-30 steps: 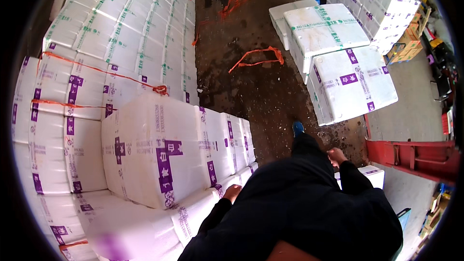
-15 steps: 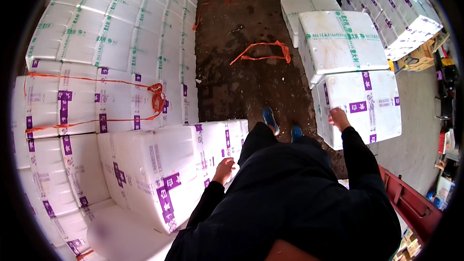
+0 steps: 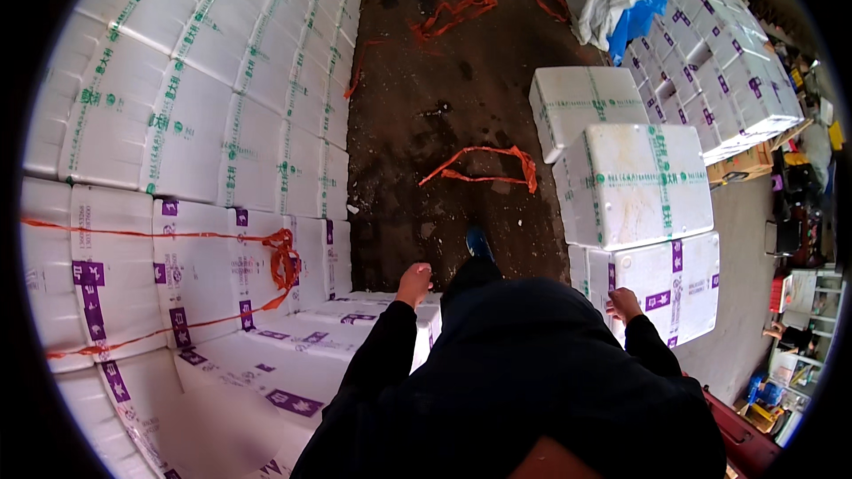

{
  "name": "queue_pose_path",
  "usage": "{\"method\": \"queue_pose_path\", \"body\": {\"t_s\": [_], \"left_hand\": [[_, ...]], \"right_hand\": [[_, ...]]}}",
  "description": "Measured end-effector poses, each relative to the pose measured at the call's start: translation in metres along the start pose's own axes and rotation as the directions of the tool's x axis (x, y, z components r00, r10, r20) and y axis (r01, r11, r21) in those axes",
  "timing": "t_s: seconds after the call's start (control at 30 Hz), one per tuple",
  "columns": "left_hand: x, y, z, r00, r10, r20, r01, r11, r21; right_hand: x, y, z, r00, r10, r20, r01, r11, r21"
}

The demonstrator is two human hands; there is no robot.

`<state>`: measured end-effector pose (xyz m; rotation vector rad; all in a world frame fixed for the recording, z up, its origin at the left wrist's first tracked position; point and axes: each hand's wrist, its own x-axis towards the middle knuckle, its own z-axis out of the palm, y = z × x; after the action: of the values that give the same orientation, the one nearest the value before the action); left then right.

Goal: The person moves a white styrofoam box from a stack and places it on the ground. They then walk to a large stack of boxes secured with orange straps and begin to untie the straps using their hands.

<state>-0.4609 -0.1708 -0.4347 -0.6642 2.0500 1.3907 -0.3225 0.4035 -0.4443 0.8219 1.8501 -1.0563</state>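
Right side, near: a white purple-marked box [image 3: 661, 279] sits at the aisle's right edge, just beyond our lap. Its long axis seems to run left to right, as far as the bent view lets us judge. One purple band crosses it from near to far. At its far side stands a green-marked box [image 3: 635, 182], long axis likewise left to right; whether the two touch we cannot tell. Left side, near: a low row of purple-marked boxes [image 3: 355, 319] stretches from our left toward the aisle.

Against half a second ago: our view has shifted, so both sides' boxes appear lower. Our right hand [image 3: 625, 304] was then over the left part of the purple-marked box; it is now at that box's near left. Our left hand [image 3: 414, 284], earlier in front of the near boxes' upright face, now shows by the far end of the row. Two shoes showed then, one shoe [image 3: 478, 242] now. The orange strap [image 3: 531, 170] lies looped on the wet floor [image 3: 426, 151] as before.

Hands: both forearms angle forward and outward, in dark sleeves. Left hand half open, fingers loosely bent, nothing seen in it. Right hand has its fingers bent, tips toward the left; whether it touches or grips the box we cannot tell.
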Motion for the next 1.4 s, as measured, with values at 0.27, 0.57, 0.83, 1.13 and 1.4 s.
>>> {"method": "queue_pose_path", "body": {"t_s": [0.27, 0.57, 0.83, 1.13, 1.4], "left_hand": [[0.163, 0.047, -0.138, 0.942, 0.321, -0.093, -0.302, 0.937, 0.175], [0.154, 0.073, -0.105, 0.962, -0.076, 0.263, 0.012, 0.971, 0.237], [0.181, 0.108, -0.188, 0.999, -0.050, 0.023, 0.040, 0.953, 0.302], [0.338, 0.418, -0.190, 0.962, -0.214, -0.172, 0.187, 0.969, -0.161], [0.488, 0.495, -0.209, 0.997, -0.079, -0.020, 0.080, 0.996, 0.048]], "right_hand": [[0.017, -0.234, 0.000, 0.956, -0.208, -0.209, 0.264, 0.919, 0.293], [0.120, -0.305, -0.014, 0.981, -0.185, -0.058, 0.192, 0.972, 0.137], [0.327, -0.376, -0.060, 0.957, -0.123, 0.264, 0.234, 0.864, -0.445], [0.483, -0.790, -0.199, 0.593, -0.805, -0.011, 0.630, 0.473, -0.616], [0.463, -0.929, -0.209, 0.484, -0.869, -0.104, 0.830, 0.493, -0.261]]}}
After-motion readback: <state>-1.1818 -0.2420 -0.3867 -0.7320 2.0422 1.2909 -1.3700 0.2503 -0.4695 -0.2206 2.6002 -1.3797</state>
